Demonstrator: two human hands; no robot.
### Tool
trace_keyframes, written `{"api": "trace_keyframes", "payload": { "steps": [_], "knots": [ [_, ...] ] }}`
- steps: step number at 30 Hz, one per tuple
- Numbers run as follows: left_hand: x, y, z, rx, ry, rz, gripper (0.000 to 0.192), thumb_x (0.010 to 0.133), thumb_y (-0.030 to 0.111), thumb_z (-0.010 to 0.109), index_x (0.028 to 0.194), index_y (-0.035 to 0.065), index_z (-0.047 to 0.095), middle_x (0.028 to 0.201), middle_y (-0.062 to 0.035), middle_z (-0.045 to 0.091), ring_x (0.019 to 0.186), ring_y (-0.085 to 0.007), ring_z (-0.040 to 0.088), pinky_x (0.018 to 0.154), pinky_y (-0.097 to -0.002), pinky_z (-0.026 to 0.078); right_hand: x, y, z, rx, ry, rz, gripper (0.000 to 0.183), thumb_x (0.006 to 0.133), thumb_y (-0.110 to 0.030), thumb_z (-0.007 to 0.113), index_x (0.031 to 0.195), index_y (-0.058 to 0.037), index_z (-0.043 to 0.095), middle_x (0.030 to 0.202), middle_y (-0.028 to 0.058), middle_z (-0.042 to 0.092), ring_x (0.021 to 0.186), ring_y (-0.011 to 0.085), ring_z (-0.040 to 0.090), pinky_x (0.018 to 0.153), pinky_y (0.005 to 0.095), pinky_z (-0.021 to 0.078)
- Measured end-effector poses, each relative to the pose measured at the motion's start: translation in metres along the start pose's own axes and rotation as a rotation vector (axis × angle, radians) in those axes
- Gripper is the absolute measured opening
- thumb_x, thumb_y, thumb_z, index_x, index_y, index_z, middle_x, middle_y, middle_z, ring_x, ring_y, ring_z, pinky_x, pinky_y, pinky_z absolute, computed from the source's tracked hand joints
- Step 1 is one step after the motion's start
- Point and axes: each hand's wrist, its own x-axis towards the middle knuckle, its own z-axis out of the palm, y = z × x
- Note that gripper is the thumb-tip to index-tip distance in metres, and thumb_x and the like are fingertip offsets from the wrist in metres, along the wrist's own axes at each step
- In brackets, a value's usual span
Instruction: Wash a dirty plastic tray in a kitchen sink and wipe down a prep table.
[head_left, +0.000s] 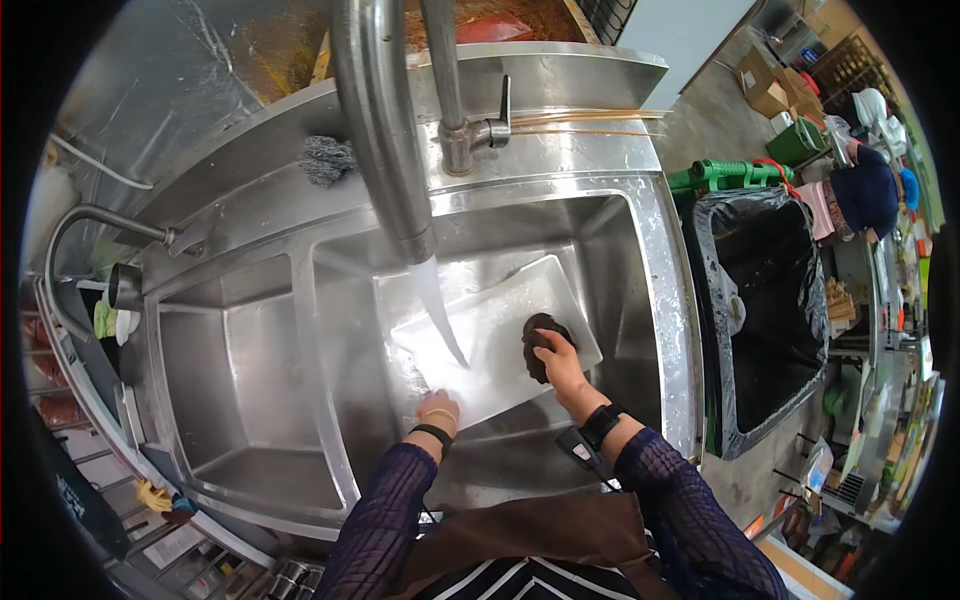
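In the right basin of a steel sink (491, 484), a white rectangular tray or board (495, 330) lies at a slant. Water (442, 315) streams onto it from a thick steel spout (386, 150), and glare washes out its left part. My left hand (439, 411) grips its near left edge, fingers partly hidden by brightness. Over the right half, my right hand (562, 367) holds a dark brown scrubbing pad or cloth (536, 356) against the surface; its exact kind is unclear. A small device (577, 448) hangs by my right wrist.
A second basin (270, 360) adjoins on the left, with a curved faucet (97, 214) beside it. Steel wool (328, 160) and thin sticks (577, 118) rest on the back ledge. A bin lined with black plastic (772, 315) stands right; beyond it is another person (862, 191).
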Motion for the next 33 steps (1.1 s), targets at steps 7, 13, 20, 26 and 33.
{"api": "trace_keyframes", "payload": {
  "steps": [7,13,20,26,33],
  "knots": [
    [0.022,0.036,0.001,-0.031,-0.043,0.086,0.026,0.084,0.017,0.053,0.106,0.0075,0.063,0.12,-0.0142,0.055,0.108,-0.0279,0.056,0.083,-0.0385,0.048,-0.027,-0.022,0.001,0.098,-0.047,0.125,0.031,0.084,-0.002,0.047,0.114,0.0024,0.052,0.104,0.0087,0.06,0.096,0.0171,0.056,0.087,0.0275,0.0408],
    [-0.021,0.018,-0.035,0.198,-0.035,0.329,0.027,0.081,0.013,0.05,0.104,0.0045,0.062,0.1,-0.0154,0.064,0.094,-0.0304,0.061,0.078,-0.0395,0.049,-0.057,-0.054,-0.017,0.235,-0.118,0.051,0.031,0.082,-0.001,0.047,0.113,0.0014,0.052,0.102,0.0098,0.06,0.092,0.0172,0.058,0.082,0.0276,0.0464],
    [-0.123,-0.03,-0.09,-0.505,0.535,0.382,0.021,0.084,0.016,0.05,0.102,0.0074,0.056,0.088,-0.0173,0.063,0.085,-0.0342,0.06,0.071,-0.0408,0.047,-0.124,-0.121,-0.035,0.485,-0.15,-0.283,0.031,0.083,-0.003,0.047,0.113,0.0007,0.051,0.107,0.0085,0.059,0.097,0.0157,0.056,0.087,0.0264,0.0436],
    [-0.138,-0.043,-0.072,-0.897,0.733,0.361,0.024,0.088,0.018,0.05,0.108,0.0076,0.057,0.088,-0.0153,0.063,0.08,-0.0269,0.061,0.073,-0.0326,0.047,-0.163,-0.185,-0.031,0.504,-0.301,-0.535,0.03,0.085,-0.005,0.048,0.115,-0.0012,0.05,0.111,0.0063,0.056,0.1,0.0146,0.054,0.088,0.0262,0.043],
    [-0.166,-0.041,-0.084,-1.011,0.772,0.367,0.03,0.088,0.009,0.047,0.116,0.0015,0.053,0.107,-0.018,0.061,0.1,-0.0243,0.059,0.086,-0.0299,0.044,-0.178,-0.156,0.029,-0.209,-0.699,-0.666,0.035,0.085,-0.011,0.054,0.119,-0.0042,0.05,0.111,0.0065,0.055,0.104,0.0151,0.051,0.088,0.0283,0.0411]
  ]
}}
